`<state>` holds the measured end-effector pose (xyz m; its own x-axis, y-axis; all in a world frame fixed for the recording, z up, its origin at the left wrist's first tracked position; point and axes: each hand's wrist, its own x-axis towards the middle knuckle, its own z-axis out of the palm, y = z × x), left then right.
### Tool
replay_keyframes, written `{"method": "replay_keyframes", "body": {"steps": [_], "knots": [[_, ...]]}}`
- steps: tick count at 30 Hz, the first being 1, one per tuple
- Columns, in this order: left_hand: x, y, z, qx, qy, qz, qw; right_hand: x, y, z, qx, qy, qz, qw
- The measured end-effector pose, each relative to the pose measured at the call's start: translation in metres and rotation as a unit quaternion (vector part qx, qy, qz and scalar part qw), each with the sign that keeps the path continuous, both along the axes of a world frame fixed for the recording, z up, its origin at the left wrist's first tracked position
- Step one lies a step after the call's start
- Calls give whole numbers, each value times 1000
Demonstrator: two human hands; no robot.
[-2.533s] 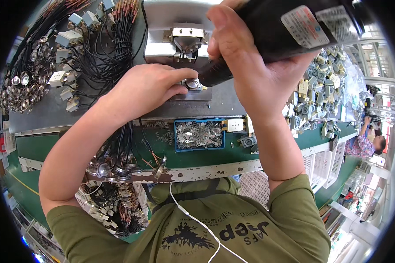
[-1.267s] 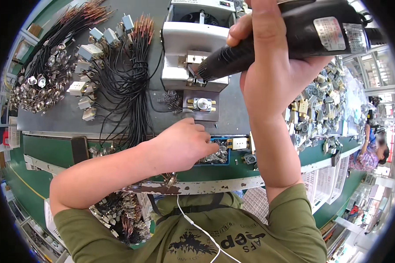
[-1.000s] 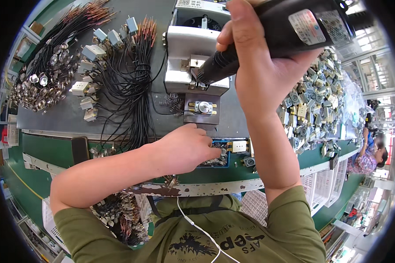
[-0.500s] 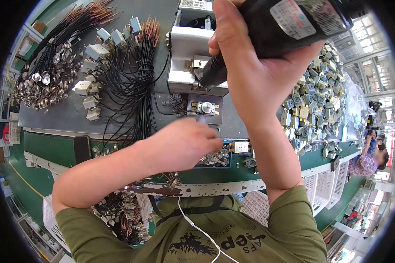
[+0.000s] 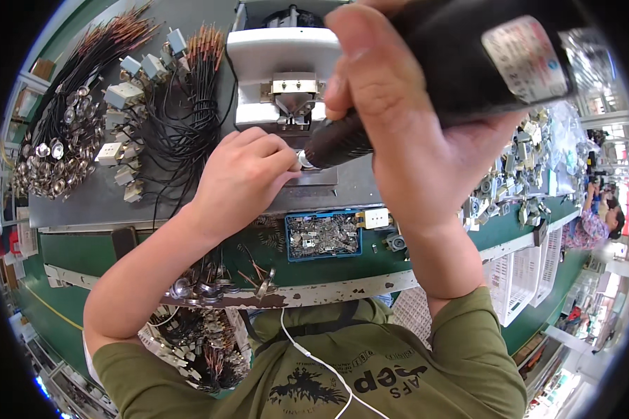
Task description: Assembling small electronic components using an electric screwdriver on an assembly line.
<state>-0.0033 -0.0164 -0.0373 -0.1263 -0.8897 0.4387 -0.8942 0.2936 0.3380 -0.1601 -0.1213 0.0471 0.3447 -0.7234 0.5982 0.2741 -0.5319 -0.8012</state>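
My right hand point(image 5: 412, 133) is wrapped round a black electric screwdriver point(image 5: 454, 66), which slants down to the left. Its dark ribbed nose point(image 5: 339, 140) reaches a small round silver metal piece point(image 5: 304, 160) above the flat metal plate point(image 5: 318, 177). At that piece, the bent fingers of my left hand point(image 5: 241, 174) are closed together. They cover most of what they hold, so I cannot make it out. Just beyond both hands, a cream block point(image 5: 293, 85) sits in a silver-white metal fixture point(image 5: 279, 49).
A blue tray point(image 5: 287, 241) of small metal parts lies nearer me, with a cream socket block point(image 5: 377, 218) beside it. Bundled black wires point(image 5: 204, 115) and shiny metal cups point(image 5: 63, 164) lie left. Grey and cream blocks point(image 5: 493, 183) are heaped right. White crates point(image 5: 514, 283) stand below the table edge.
My left hand has moved from over the blue tray up to the plate, and its fingers have closed there. The screwdriver's nose has come down to the metal piece beside them.
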Motion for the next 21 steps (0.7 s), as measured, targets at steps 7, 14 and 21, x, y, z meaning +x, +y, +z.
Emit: {"method": "replay_keyframes", "body": {"steps": [7, 14, 21], "knots": [[-6, 5, -5, 19, 5, 27, 999, -4, -1, -5, -4, 22, -13, 1000], [3, 2, -15, 49, 131, 8, 990, 5, -3, -9, -13, 43, -10, 999], [5, 4, -15, 72, 120, -6, 990, 13, -5, -10, -26, 64, 6, 998]]}}
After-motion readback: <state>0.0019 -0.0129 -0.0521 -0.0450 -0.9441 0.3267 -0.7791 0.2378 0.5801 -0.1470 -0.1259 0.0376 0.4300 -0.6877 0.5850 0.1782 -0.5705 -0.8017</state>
